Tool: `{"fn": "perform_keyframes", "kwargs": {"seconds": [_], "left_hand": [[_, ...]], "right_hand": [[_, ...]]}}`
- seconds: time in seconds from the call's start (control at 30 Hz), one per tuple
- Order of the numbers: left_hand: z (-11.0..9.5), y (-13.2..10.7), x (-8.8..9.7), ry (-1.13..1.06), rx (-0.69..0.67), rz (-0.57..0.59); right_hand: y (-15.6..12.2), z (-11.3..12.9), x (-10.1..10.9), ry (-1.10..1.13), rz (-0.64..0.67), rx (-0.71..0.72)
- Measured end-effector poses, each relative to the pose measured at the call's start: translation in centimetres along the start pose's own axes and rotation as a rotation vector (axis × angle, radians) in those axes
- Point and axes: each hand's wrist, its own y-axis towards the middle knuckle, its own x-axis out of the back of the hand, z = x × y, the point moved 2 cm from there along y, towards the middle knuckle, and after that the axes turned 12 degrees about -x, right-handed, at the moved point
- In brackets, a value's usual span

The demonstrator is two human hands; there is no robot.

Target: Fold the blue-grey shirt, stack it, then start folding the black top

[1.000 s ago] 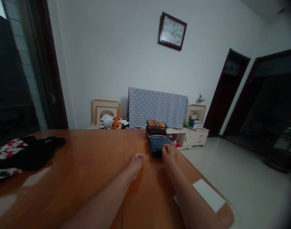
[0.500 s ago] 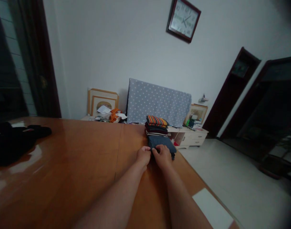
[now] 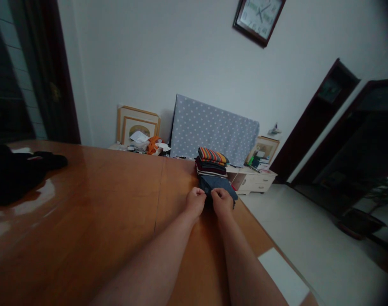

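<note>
Both my hands reach to the near edge of a folded dark blue garment (image 3: pixel 222 184), which looks like denim, perhaps jeans. My left hand (image 3: pixel 195 201) is closed in a pinch at its near left corner. Just to the right, my right hand (image 3: pixel 222 202) pinches the same near edge, fingers curled in. A small gap separates the two sets of fingertips. Right behind the denim stands a neat stack of folded clothes (image 3: pixel 210 166), with a multicoloured striped garment (image 3: pixel 212 155) on top. My hands hide part of the denim's front edge.
The brown wooden table (image 3: pixel 117 221) ends in an edge close to the right of the stack. Black clothing (image 3: pixel 18 178) lies at the far left. A white sheet (image 3: pixel 285 274) rests near the right edge. Behind stands a low white cabinet (image 3: pixel 260 182) and a polka-dot cloth cover (image 3: pixel 213 127).
My fingertips have moved slightly apart along the garment's near edge. My right fingers, earlier spread over the denim, are now curled in. The view has shifted a little.
</note>
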Motion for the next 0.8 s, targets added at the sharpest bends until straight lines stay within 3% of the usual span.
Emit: {"fn": "perform_keyframes", "kwargs": {"seconds": [0.37, 0.67, 0.8], "left_hand": [[0.2, 0.6, -0.5, 0.091, -0.151, 0.050], [-1.0, -0.5, 0.2, 0.672, -0.421, 0.220], [-1.2, -0.8, 0.4, 0.722, -0.428, 0.214]], "right_hand": [[0.1, -0.4, 0.0, 0.053, -0.003, 0.016], [-0.3, -0.2, -0.2, 0.177, 0.053, -0.002], [-0.7, 0.1, 0.1, 0.169, 0.029, -0.007]]}}
